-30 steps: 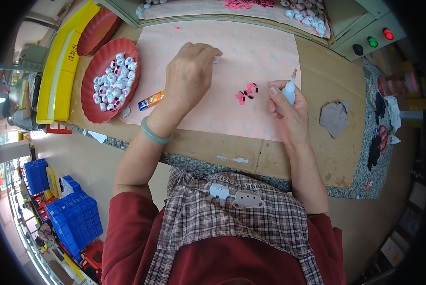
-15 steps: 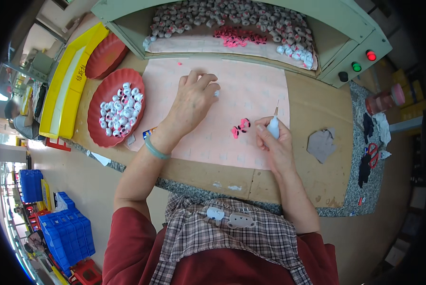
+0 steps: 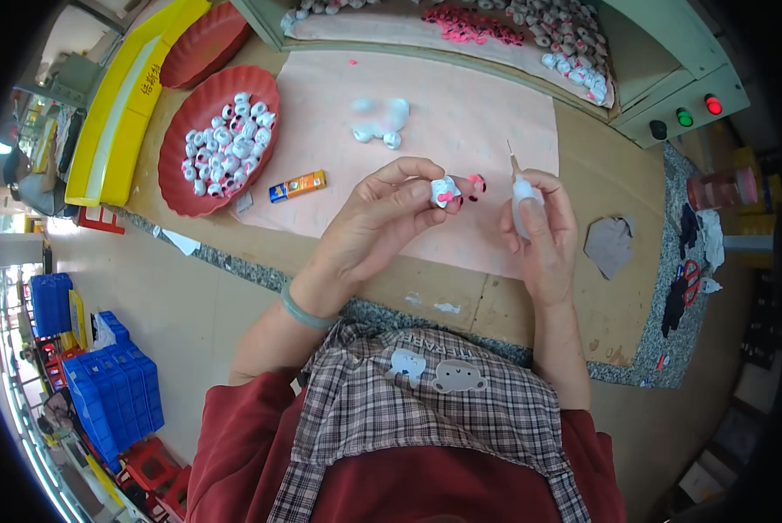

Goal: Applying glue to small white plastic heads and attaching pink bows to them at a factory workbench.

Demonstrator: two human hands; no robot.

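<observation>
Between the thumb and fingers of my left hand (image 3: pixel 387 205) is a small white rounded piece (image 3: pixel 443 186) with a pink patch on its near side. My right hand (image 3: pixel 544 231) is wrapped round a white squeeze bottle (image 3: pixel 525 200), whose thin needle tip points up and away. The two hands are close together, the needle apart from the piece. Small pink-and-black pieces (image 3: pixel 478 183) lie on the pale pink cloth (image 3: pixel 469 113) just behind the held piece, partly hidden by my left fingers. Several white pieces (image 3: pixel 392 139) sit farther back on the cloth, partly blurred.
At left stands a red scalloped tray (image 3: pixel 169 166) of white-and-pink pieces, beside a yellow bin (image 3: pixel 116 148). An orange-and-blue packet (image 3: pixel 298 186) lies on the cloth. Behind is a lit cabinet (image 3: pixel 670 61) holding many pieces. Grey fabric (image 3: pixel 610 247) and red-handled scissors (image 3: pixel 691 283) lie right.
My left hand has come back from the far part of the cloth toward my right hand, now holding a white piece. White pieces and the packet it covered show. The whole view has shifted.
</observation>
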